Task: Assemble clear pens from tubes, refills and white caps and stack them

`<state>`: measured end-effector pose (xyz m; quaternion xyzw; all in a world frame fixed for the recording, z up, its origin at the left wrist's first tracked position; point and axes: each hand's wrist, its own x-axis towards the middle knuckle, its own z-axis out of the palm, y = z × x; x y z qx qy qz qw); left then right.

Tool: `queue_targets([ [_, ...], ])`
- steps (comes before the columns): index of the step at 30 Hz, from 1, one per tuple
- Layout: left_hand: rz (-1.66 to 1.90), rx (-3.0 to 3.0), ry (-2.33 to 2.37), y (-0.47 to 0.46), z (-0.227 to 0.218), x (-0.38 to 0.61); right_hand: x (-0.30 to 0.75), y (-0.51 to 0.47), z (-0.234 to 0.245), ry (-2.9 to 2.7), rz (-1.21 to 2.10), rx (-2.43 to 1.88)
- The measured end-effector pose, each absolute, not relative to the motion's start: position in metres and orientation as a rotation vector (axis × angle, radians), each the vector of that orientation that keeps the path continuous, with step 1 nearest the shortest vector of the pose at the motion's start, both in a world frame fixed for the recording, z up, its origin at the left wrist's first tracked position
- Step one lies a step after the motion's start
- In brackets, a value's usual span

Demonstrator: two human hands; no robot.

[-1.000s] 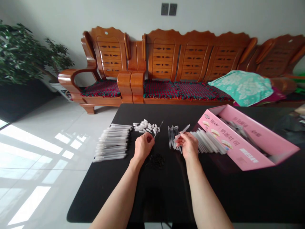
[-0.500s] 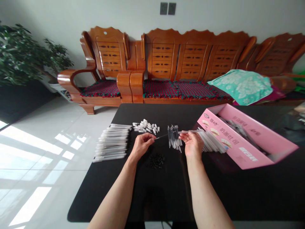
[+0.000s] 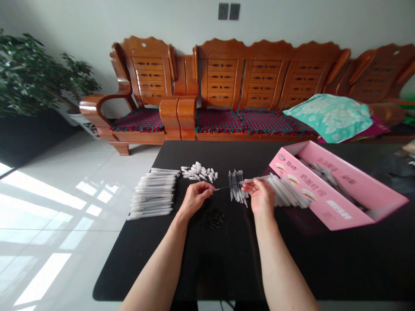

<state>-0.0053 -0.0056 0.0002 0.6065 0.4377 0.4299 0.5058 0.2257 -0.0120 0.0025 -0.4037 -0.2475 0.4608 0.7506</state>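
My left hand (image 3: 197,198) is closed, pinching one end of a thin dark pen refill (image 3: 227,187). My right hand (image 3: 260,194) holds a whitish pen barrel (image 3: 256,179) between thumb and fingers. The refill's other end meets the barrel's left opening; how far it reaches inside I cannot tell. Below and between the hands lies a bundle of refills (image 3: 238,192). Beside my right hand is a row of empty-looking pen barrels (image 3: 290,192). White caps (image 3: 199,171) lie beyond my left hand, and small black plugs (image 3: 214,219) are heaped nearer to me.
A stack of whitish pens (image 3: 154,194) lies on the left of the black table (image 3: 227,259). On the right stands an open pink box (image 3: 324,194) with pale items inside. A wooden bench (image 3: 223,82) runs behind the table.
The right hand and its barrel have shifted slightly left, toward the left hand. The left hand has moved a little to the right, still gripping the refill.
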Motion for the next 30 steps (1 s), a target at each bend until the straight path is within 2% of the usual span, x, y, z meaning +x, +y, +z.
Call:
queue_targets([
  [17,1.070,1.273,0.909,-0.008,0.002,0.002,0.220,-0.011,0.000,-0.540,1.086,-0.896],
  [30,1.058,1.236,0.766,-0.016,0.008,0.020,0.196,-0.022,0.003,-0.705,1.561,-0.764],
])
